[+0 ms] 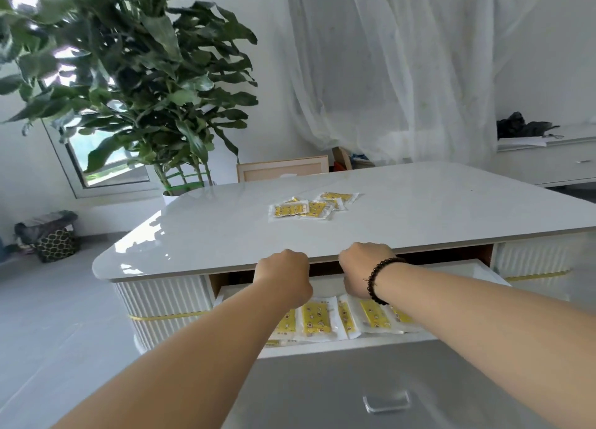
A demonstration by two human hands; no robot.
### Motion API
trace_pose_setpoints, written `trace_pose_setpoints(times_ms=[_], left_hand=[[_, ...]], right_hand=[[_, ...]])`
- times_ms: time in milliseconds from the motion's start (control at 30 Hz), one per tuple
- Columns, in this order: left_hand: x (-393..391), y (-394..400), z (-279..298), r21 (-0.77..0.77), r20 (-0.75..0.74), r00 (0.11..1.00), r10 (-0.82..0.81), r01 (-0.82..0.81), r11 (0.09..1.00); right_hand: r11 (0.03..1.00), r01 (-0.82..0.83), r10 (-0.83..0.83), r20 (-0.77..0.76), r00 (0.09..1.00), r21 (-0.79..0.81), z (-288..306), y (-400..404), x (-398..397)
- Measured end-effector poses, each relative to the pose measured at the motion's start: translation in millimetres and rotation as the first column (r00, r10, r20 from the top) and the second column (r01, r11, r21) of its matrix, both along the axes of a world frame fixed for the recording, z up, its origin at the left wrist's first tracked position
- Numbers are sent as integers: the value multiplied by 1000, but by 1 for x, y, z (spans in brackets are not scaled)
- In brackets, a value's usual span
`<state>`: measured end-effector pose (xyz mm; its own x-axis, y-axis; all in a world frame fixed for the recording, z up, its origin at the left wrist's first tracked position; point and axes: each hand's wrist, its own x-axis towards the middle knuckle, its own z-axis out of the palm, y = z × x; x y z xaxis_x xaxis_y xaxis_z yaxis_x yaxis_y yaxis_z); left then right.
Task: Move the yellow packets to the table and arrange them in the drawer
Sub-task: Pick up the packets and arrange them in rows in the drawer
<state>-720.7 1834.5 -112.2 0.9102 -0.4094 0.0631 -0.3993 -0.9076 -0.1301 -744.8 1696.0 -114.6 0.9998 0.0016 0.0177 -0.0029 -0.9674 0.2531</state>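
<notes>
Several yellow packets [309, 206] lie in a loose heap on the white table [435, 199], towards its far side. Below the near edge, the drawer [387, 377] is pulled out, and a row of yellow packets [317, 319] lies in it, overlapping side by side. My left hand [283, 277] and my right hand [362, 269] reach down into the back of the drawer, just above that row. I see only the backs of both hands. Their fingers point down and are hidden, so I cannot tell whether they hold anything. A dark bead bracelet sits on my right wrist.
A tall potted plant [145, 83] stands behind the table's left corner, with a wooden frame [283, 169] and a sheer curtain [403, 74] beyond. A patterned basket [56, 243] sits on the floor at left. A white sideboard [554, 161] with dark cloth is at right.
</notes>
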Motion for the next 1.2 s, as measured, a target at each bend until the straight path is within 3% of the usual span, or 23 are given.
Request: trace_pose_setpoints(times_ms=[167, 267, 500, 800, 900, 1100, 1200], left_hand=[[16, 1, 10, -97, 92, 996, -22, 31, 995], [41, 1, 2, -228, 91, 995, -42, 62, 972], [124, -15, -29, -538, -122, 989, -85, 6, 843], [259, -53, -52, -595, -34, 999, 19, -35, 803], [297, -68, -49, -558, -13, 998, 64, -60, 828], [325, -80, -47, -304, -116, 988, 103, -134, 943], [320, -78, -50, -287, -107, 991, 83, -111, 952]], right_hand=[[970, 102, -129, 113, 985, 221, 14, -20, 15], [894, 152, -239, 162, 957, 421, 14, -40, 37], [777, 145, -354, 234, 906, 613, -14, -75, 119], [752, 129, -432, 336, 837, 646, -42, -96, 252], [774, 75, -376, 362, 853, 628, -43, -99, 287], [791, 201, -262, 23, 965, 578, -46, -113, 328], [809, 212, -243, -18, 970, 549, -51, -110, 324]])
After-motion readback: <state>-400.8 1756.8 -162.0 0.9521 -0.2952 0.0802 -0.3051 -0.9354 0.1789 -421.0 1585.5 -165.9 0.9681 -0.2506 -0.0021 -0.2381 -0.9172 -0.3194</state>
